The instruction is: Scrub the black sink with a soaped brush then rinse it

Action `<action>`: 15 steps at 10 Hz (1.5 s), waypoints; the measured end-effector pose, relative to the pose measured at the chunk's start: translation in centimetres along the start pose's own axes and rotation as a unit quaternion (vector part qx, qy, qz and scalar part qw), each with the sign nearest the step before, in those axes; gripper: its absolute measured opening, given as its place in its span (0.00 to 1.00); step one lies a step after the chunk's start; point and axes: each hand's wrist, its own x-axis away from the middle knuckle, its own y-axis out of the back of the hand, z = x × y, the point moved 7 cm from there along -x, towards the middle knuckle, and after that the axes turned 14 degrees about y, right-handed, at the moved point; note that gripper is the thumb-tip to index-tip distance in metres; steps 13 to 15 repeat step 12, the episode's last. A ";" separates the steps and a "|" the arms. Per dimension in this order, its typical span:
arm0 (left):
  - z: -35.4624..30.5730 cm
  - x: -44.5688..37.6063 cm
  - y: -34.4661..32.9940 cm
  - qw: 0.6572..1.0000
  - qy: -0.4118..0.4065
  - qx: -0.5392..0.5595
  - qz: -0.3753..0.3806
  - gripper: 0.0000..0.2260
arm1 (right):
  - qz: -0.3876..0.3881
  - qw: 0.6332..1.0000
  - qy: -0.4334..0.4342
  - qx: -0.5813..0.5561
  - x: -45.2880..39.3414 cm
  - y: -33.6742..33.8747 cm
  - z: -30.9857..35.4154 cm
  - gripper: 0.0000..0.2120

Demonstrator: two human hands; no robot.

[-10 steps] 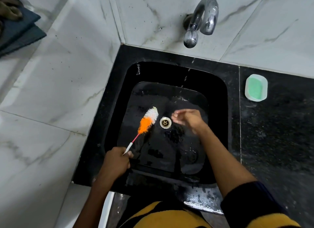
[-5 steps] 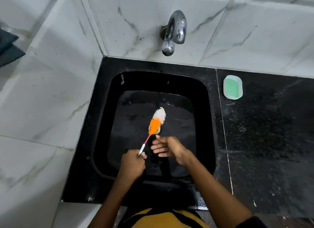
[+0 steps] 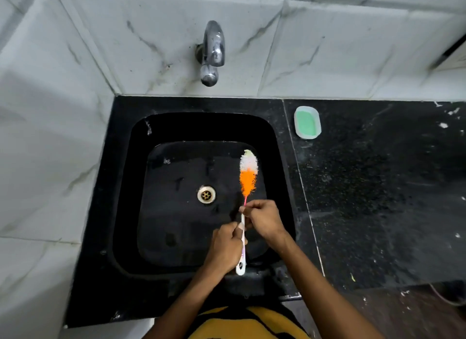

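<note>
Both hands are holding the brush over the black sink; the left hand is gripping the white handle low down; the right hand is pinching the thin stem just below the orange-and-white bristles, apparently clear of the basin floor; the drain is lying left of the bristles; a tap is hanging above; a green soap dish is sitting on the dark surface.
</note>
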 end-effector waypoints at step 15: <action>-5.0 -0.7 -13.6 0.994 -0.082 -0.062 -0.020 0.22 | -0.164 0.881 0.169 0.411 -0.8 19.3 0.6 0.14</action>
